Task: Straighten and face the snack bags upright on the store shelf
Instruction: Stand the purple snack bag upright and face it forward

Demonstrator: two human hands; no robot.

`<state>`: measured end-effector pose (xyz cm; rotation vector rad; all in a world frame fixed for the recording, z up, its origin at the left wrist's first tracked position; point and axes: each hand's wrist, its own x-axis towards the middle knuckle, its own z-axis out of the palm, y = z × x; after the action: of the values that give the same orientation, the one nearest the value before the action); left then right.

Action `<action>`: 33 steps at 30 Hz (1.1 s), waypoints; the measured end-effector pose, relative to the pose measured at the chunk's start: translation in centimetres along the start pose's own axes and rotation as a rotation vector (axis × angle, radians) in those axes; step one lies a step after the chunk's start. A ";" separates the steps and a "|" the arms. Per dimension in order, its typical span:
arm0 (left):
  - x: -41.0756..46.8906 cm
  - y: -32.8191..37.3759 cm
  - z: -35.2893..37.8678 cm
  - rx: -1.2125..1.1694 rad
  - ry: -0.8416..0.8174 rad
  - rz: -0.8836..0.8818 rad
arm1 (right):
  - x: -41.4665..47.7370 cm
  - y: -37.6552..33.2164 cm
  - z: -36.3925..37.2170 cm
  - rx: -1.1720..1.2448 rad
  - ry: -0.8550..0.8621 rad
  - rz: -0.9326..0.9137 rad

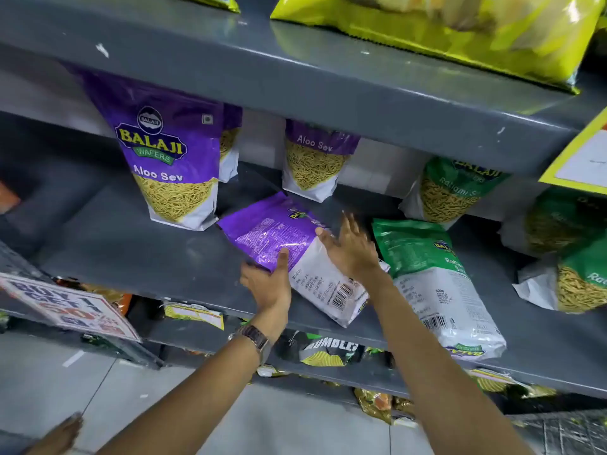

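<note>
Grey shelf (131, 251) holding upright Aloo Sev bags (170, 165) of yellow sev, purple bag (272, 231) lying flat back-up, left hand (267, 284) pinching its edge, right hand (351, 251) open, fingers (348, 226) spread over its right side.

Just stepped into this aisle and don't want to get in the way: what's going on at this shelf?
A person is tidying snack bags on a grey shelf. Their left hand grips the near edge of a fallen purple bag, which lies flat with its back side up. The right hand is spread open at the bag's other side. A green bag also lies flat just to the right. Behind them, an upright purple bag already faces front.
</note>
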<state>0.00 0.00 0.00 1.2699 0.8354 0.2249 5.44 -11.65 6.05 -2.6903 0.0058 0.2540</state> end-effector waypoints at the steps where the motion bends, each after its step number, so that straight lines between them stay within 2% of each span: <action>1: 0.0 0.2 0.1 -0.082 0.009 -0.053 | 0.6 0.2 -0.2 0.019 -0.053 0.025; 3: -0.1 0.8 0.1 -0.172 -0.057 -0.222 | 1.6 1.0 -0.8 0.034 -0.142 0.045; 6: 0.3 1.3 -0.1 -0.164 -0.107 -0.251 | 1.8 1.9 -1.1 0.092 -0.172 0.059; 8: 0.7 1.3 -0.2 -0.160 -0.065 -0.228 | 1.6 1.9 -1.0 0.164 -0.159 0.056; 10: 0.8 1.2 -0.3 -0.134 -0.041 -0.169 | 1.4 2.2 -1.3 0.305 -0.161 0.062; 13: 0.6 1.7 -0.6 -0.086 -0.099 -0.017 | 1.3 2.8 -2.1 0.502 -0.141 0.049; 18: 1.2 5.8 -0.3 -0.010 -0.233 0.343 | 1.1 2.9 -4.2 0.691 -0.154 -0.046; 23: 4.1 10.1 1.0 0.095 -0.416 0.579 | 3.2 1.8 -4.7 0.724 0.070 -0.163; 29: 6.9 11.4 1.1 0.220 -0.540 0.662 | 3.1 1.0 -1.8 0.778 0.286 -0.145; 33: 7.4 11.6 1.2 0.267 -0.587 0.678 | 2.7 1.5 -1.8 0.885 0.157 -0.189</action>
<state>9.23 7.12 7.36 1.7261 -0.0930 0.2614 8.31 -13.69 6.48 -1.8065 -0.0714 -0.0277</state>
